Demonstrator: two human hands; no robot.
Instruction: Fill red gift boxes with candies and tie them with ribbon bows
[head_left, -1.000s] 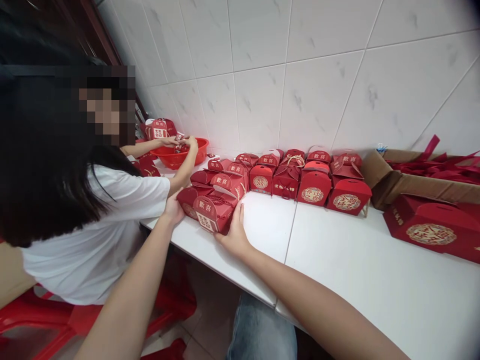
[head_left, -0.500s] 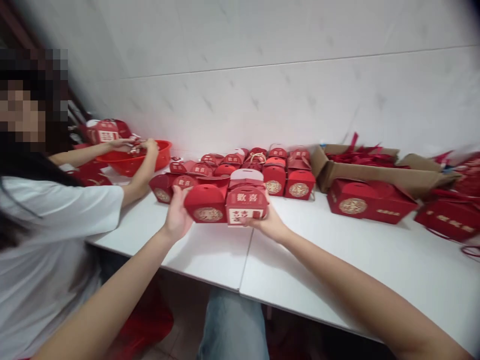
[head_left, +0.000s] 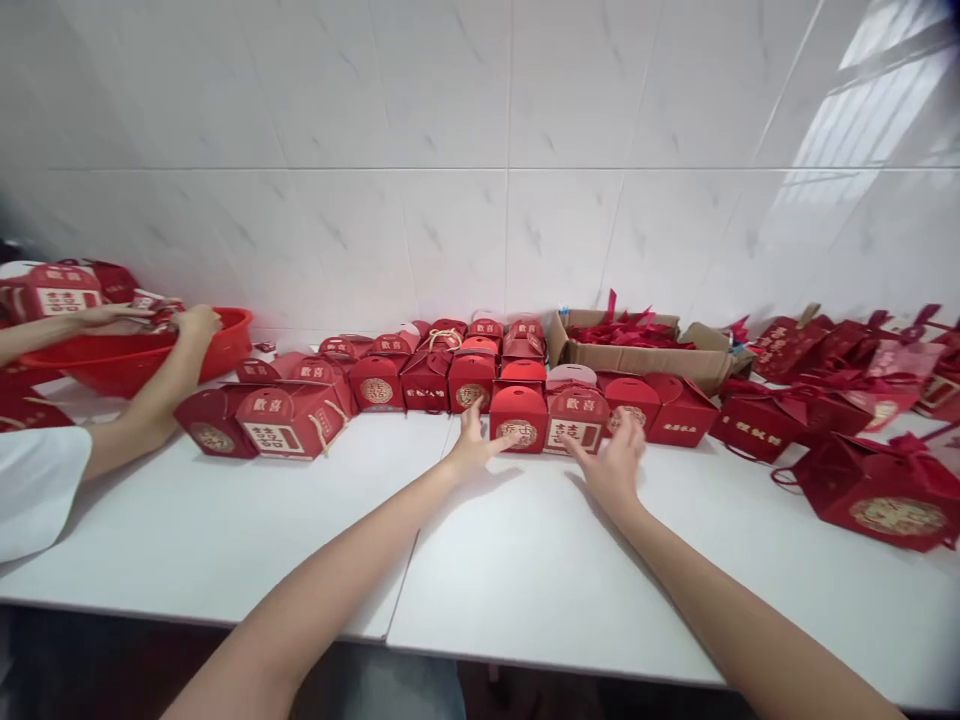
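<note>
Two red gift boxes stand side by side on the white table (head_left: 480, 560) in front of me. The left one is a red box with a gold round emblem (head_left: 518, 410), the right one a red box with a white label (head_left: 583, 404). My left hand (head_left: 472, 445) is at the left box's side, fingers spread, thumb near its front. On the other side, my right hand (head_left: 613, 465) has its fingers apart, with the thumb close to the labelled box's lower front. Whether either hand still touches the boxes I cannot tell. Several more red boxes (head_left: 379, 385) stand behind.
At left, another person's hands (head_left: 196, 325) work over a red basin (head_left: 232, 340). Two boxes (head_left: 289, 420) stand left of centre. A cardboard carton (head_left: 637, 358) of red ribbons is against the tiled wall. Ribboned boxes (head_left: 885, 490) stand at right.
My hands have carried the two boxes rightward and set them down before the carton; the fingers have loosened. The view has turned right and levelled.
</note>
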